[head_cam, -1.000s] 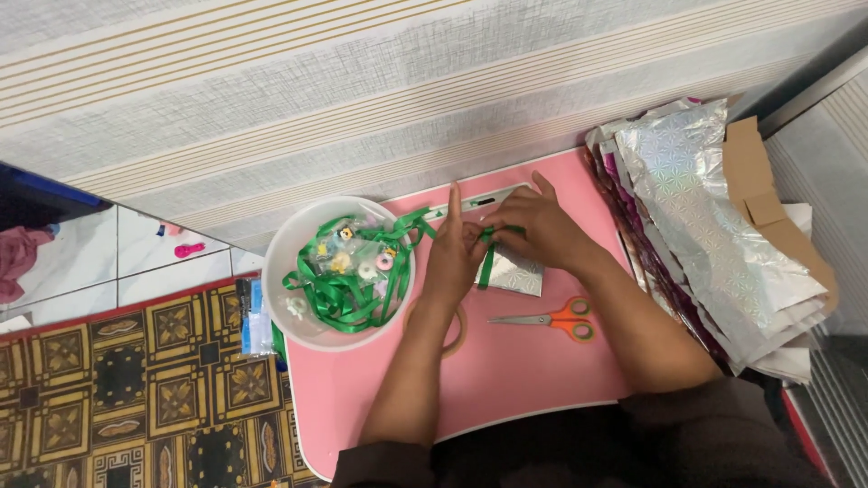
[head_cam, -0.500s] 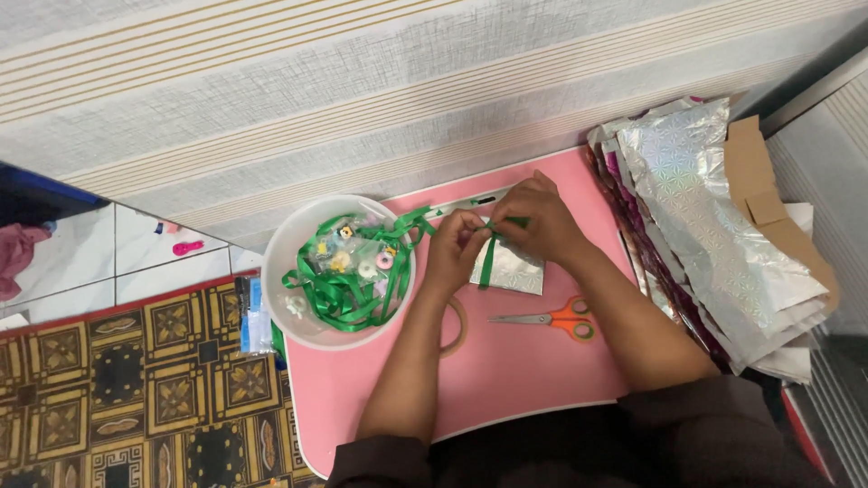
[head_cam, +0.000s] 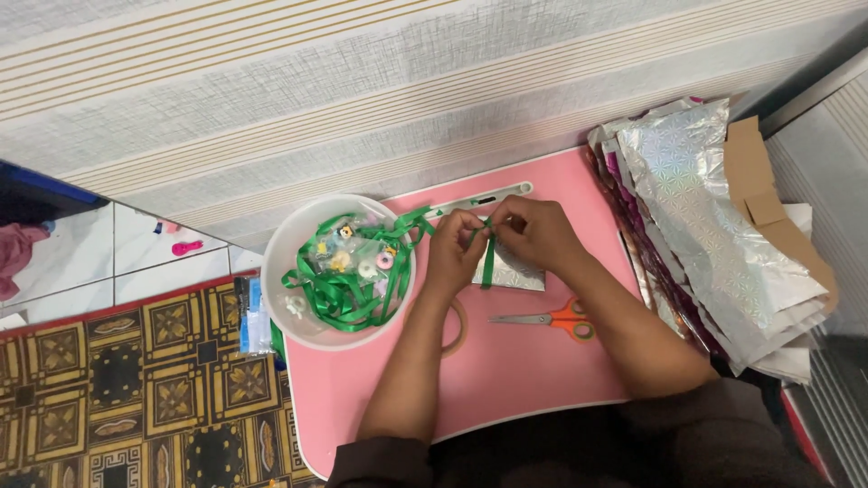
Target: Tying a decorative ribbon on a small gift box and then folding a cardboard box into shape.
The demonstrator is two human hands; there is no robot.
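Note:
My left hand [head_cam: 455, 251] and my right hand [head_cam: 535, 232] meet over a small box wrapped in silver foil [head_cam: 515, 274] on the pink table [head_cam: 506, 370]. Both pinch a green ribbon [head_cam: 488, 262] that runs down across the box, fingertips close together at its top. The ribbon trails left into a white bowl [head_cam: 289, 244] filled with more green ribbon and small colourful rings. Part of the box is hidden under my hands.
Orange-handled scissors [head_cam: 551, 319] lie just below the box. A tape roll [head_cam: 455, 327] peeks out from under my left forearm. Sheets of silver foil paper and cardboard [head_cam: 723, 226] pile at the right edge. A patterned rug [head_cam: 136, 380] covers the floor at left.
My hands have lifted slightly off the box and drawn the ribbon together at its top edge; the left hand's fingers have curled in to pinch it.

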